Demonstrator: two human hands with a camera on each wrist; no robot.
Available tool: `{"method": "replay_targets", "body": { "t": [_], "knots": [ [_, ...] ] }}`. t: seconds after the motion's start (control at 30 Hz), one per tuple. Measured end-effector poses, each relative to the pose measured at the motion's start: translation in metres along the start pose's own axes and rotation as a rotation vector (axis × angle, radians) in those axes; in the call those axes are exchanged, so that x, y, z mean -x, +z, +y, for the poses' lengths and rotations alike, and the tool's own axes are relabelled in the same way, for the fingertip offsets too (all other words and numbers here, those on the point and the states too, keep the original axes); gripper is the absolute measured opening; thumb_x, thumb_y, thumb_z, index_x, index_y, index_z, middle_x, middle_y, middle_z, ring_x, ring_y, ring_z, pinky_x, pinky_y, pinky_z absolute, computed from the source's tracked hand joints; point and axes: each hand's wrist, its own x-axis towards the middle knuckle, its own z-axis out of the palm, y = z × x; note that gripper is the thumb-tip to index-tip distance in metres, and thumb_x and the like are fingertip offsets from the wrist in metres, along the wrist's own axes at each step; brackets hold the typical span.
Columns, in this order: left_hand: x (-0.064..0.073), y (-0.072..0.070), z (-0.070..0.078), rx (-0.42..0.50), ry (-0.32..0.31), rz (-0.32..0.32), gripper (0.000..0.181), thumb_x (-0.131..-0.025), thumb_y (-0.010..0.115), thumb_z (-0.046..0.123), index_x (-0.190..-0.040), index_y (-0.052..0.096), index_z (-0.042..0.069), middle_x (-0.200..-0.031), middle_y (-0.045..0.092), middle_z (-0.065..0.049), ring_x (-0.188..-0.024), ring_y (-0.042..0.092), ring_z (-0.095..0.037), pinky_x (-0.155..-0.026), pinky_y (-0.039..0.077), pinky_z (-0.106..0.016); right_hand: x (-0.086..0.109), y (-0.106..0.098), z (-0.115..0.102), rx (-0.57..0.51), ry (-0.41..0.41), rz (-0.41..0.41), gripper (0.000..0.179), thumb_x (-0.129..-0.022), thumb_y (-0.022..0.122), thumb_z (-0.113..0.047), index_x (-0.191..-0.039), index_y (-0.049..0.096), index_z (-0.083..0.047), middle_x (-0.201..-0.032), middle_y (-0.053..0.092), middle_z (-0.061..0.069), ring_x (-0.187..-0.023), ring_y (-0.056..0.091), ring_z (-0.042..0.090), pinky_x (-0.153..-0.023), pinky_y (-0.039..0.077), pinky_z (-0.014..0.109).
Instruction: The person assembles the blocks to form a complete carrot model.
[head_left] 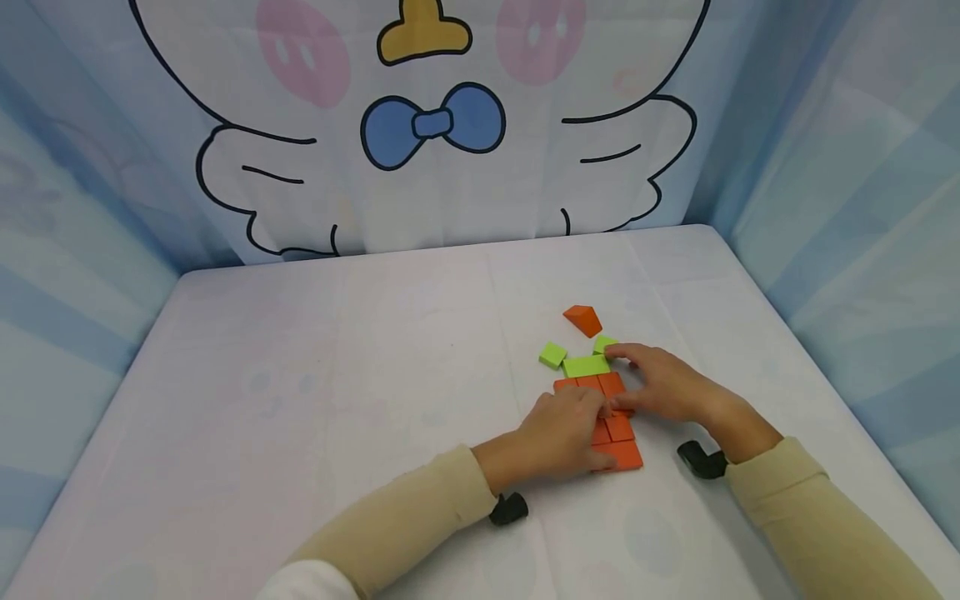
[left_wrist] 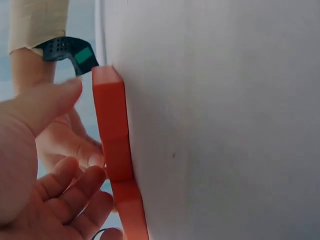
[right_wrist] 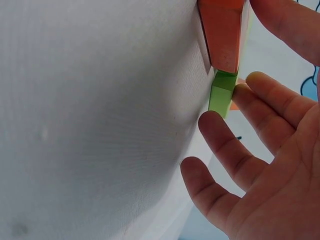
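Several flat orange blocks point(head_left: 622, 454) lie edge to edge on the table, with a long green block point(head_left: 587, 367) against their far end. Over the orange blocks lies my left hand point(head_left: 562, 429), its thumb near the close end and its fingers across the top. In the left wrist view its fingers are loosely bent beside the row. On the other side, my right hand point(head_left: 667, 383) has its fingers spread, some reaching to a small green block point(head_left: 603, 343) and the thumb toward the orange blocks. The left hand hides part of the orange blocks.
Just beyond the group are another small green block point(head_left: 552, 355) and an orange wedge-shaped block point(head_left: 583, 320). A pale cloth covers the table point(head_left: 375, 375). Printed curtains point(head_left: 450, 192) stand at the back and both sides.
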Motion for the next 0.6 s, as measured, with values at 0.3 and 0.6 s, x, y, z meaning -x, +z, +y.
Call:
{"method": "replay_targets", "body": {
  "t": [0.3, 0.6],
  "knots": [
    [0.003, -0.007, -0.013, 0.031, 0.039, -0.072, 0.055, -0.082, 0.083, 0.040, -0.123, 0.055, 0.018, -0.119, 0.055, 0.008, -0.120, 0.044, -0.010, -0.087, 0.040, -0.029, 0.000, -0.001, -0.001, 0.000, -0.008, -0.002, 0.068, -0.090, 0.076, -0.024, -0.145, 0.045, 0.001, -0.146, 0.046, 0.023, -0.124, 0.049, 0.043, -0.102, 0.039, 0.060],
    [0.002, -0.004, -0.013, -0.001, 0.042, -0.050, 0.053, -0.081, 0.084, 0.040, -0.119, 0.054, 0.018, -0.114, 0.054, 0.008, -0.117, 0.044, -0.011, -0.084, 0.040, -0.028, 0.000, -0.002, 0.000, 0.005, -0.009, -0.005, 0.068, -0.090, 0.075, -0.022, -0.145, 0.045, 0.002, -0.146, 0.046, 0.024, -0.124, 0.050, 0.044, -0.102, 0.040, 0.059]
  ]
}}
